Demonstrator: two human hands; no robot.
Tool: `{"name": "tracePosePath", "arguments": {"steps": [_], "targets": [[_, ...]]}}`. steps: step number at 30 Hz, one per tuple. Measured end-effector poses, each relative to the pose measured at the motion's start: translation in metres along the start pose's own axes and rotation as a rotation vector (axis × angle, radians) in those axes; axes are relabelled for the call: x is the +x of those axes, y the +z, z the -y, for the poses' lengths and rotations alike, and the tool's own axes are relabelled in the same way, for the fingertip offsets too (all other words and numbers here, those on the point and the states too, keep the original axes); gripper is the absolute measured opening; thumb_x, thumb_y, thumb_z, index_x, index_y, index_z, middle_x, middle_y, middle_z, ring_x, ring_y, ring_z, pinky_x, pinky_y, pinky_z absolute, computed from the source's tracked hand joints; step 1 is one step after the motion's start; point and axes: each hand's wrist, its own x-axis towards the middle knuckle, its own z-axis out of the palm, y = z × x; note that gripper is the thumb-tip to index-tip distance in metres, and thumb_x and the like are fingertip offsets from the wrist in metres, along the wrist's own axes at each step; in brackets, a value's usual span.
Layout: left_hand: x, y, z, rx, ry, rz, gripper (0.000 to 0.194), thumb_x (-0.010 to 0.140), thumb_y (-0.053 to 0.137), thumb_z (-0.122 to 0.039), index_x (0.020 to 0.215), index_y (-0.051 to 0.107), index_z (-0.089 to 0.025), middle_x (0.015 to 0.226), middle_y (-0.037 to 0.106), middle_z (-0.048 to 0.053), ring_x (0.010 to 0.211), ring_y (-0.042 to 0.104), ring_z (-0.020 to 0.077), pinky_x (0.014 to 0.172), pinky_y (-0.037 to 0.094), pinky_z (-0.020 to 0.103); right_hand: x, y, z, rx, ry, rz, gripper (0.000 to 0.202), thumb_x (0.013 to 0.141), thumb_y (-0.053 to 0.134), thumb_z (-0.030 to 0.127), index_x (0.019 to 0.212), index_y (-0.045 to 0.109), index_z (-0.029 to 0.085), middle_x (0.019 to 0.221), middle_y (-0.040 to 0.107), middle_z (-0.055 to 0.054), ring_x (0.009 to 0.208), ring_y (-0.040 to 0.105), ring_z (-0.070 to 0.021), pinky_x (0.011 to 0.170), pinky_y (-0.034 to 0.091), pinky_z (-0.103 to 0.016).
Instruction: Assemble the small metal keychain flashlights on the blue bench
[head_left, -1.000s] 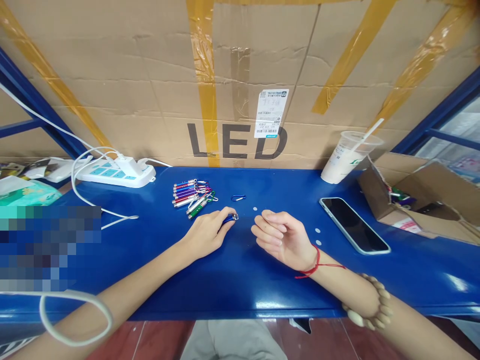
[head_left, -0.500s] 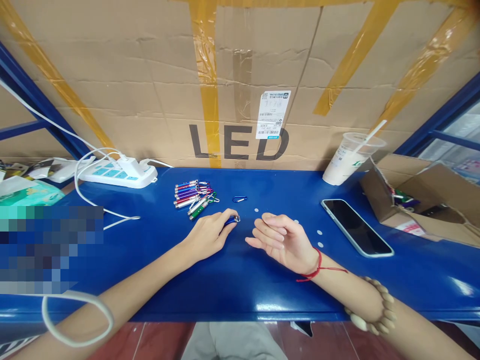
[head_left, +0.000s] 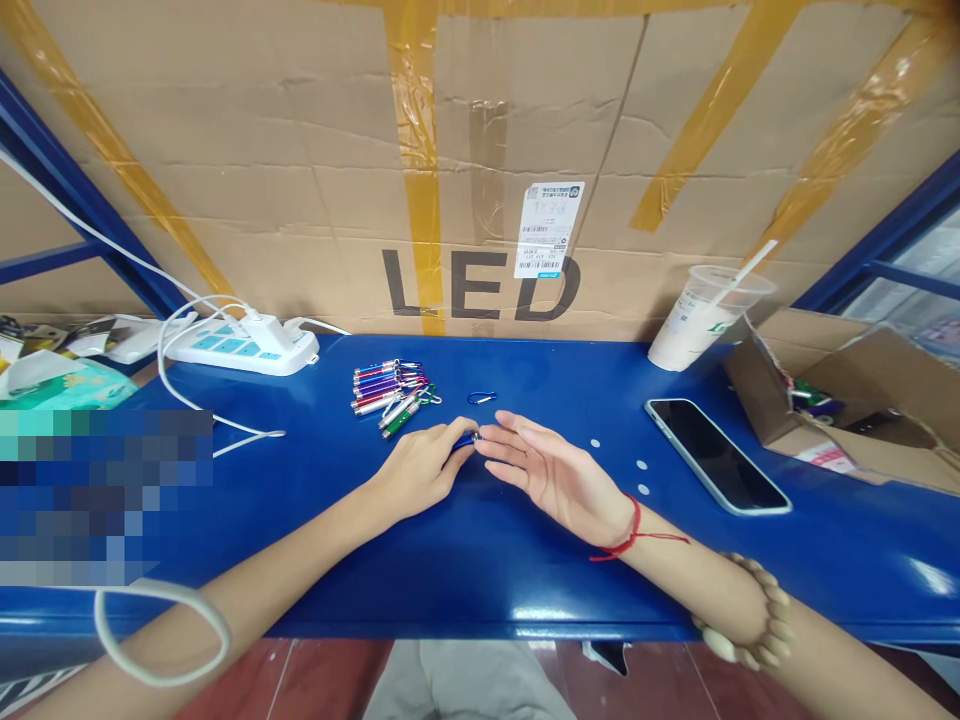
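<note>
Between thumb and fingers my left hand [head_left: 424, 465] holds a small blue metal flashlight [head_left: 466, 440], its silver end pointing right. My right hand [head_left: 551, 470] is palm up, fingers stretched out, with the fingertips at the flashlight's silver end; nothing shows in the palm. Behind the hands lies a blue carabiner clip [head_left: 481, 398]. To its left several small metal flashlights [head_left: 382, 385] in red, blue, purple, silver and green lie in a row with clips attached. Small clear discs [head_left: 642, 465] lie right of my right hand.
A phone [head_left: 716, 455] lies on the blue table [head_left: 480, 590] at the right. Beyond it are a drink cup [head_left: 686, 325] and an open carton [head_left: 862, 400]. A white power strip [head_left: 240, 345] with cables sits back left. A large cardboard box [head_left: 337, 180] stands behind.
My right hand has opened its curled fingers and moved slightly left, up to the flashlight's silver end. My left hand still holds the flashlight in nearly the same place.
</note>
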Motion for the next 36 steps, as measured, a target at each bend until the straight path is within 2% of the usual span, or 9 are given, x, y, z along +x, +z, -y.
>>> {"name": "tracePosePath", "arguments": {"steps": [3, 8, 17, 19, 24, 36], "targets": [[-0.0003, 0.0004, 0.0013, 0.008, -0.001, 0.0, 0.019, 0.092, 0.03, -0.027, 0.102, 0.045, -0.02, 0.089, 0.062, 0.004, 0.083, 0.061, 0.0199, 0.068, 0.048, 0.03, -0.0002, 0.0009, 0.0009, -0.077, 0.021, -0.012, 0.028, 0.076, 0.062, 0.014, 0.104, 0.063, 0.019, 0.109, 0.064, -0.004, 0.102, 0.059, -0.0143, 0.081, 0.05, -0.019], [-0.0007, 0.0014, 0.002, 0.019, 0.004, 0.008, 0.017, 0.092, 0.03, -0.027, 0.098, 0.045, -0.02, 0.088, 0.062, 0.003, 0.079, 0.062, 0.0191, 0.066, 0.047, 0.028, 0.001, 0.0001, 0.0007, -0.08, 0.044, -0.041, 0.032, 0.074, 0.064, 0.009, 0.104, 0.063, 0.019, 0.109, 0.064, -0.003, 0.1, 0.06, -0.013, 0.076, 0.051, -0.015], [-0.0014, 0.0003, -0.0008, -0.011, 0.013, -0.015, 0.014, 0.092, 0.033, -0.023, 0.101, 0.043, -0.021, 0.086, 0.062, 0.002, 0.078, 0.061, 0.0183, 0.066, 0.046, 0.027, 0.0024, -0.001, -0.0005, -0.085, 0.044, -0.038, 0.031, 0.072, 0.065, 0.007, 0.1, 0.065, 0.021, 0.109, 0.064, -0.001, 0.098, 0.061, -0.0123, 0.072, 0.053, -0.013], [-0.0013, -0.0003, -0.0017, -0.001, 0.011, -0.009, 0.014, 0.092, 0.033, -0.023, 0.101, 0.043, -0.021, 0.086, 0.062, 0.002, 0.078, 0.061, 0.0185, 0.064, 0.046, 0.027, 0.0026, -0.0022, -0.0008, -0.088, 0.049, -0.049, 0.032, 0.071, 0.066, 0.007, 0.099, 0.066, 0.022, 0.106, 0.065, 0.0, 0.094, 0.062, -0.0108, 0.07, 0.054, -0.012], [-0.0011, -0.001, -0.0019, -0.003, 0.013, -0.003, 0.017, 0.092, 0.034, -0.024, 0.106, 0.041, -0.021, 0.096, 0.062, 0.002, 0.085, 0.061, 0.0187, 0.069, 0.046, 0.028, 0.0036, -0.0039, -0.0026, -0.12, 0.058, -0.099, 0.033, 0.067, 0.07, 0.009, 0.096, 0.067, 0.023, 0.088, 0.067, 0.004, 0.067, 0.063, -0.0037, 0.05, 0.051, -0.006], [-0.0008, -0.0016, -0.0021, -0.02, 0.012, -0.008, 0.018, 0.092, 0.031, -0.025, 0.106, 0.043, -0.022, 0.094, 0.063, 0.002, 0.083, 0.061, 0.0178, 0.067, 0.046, 0.027, 0.0015, 0.0001, -0.0047, -0.18, 0.017, -0.105, 0.031, 0.06, 0.075, 0.012, 0.088, 0.069, 0.022, 0.077, 0.058, 0.004, 0.052, 0.053, -0.0004, 0.036, 0.037, -0.005]]}}
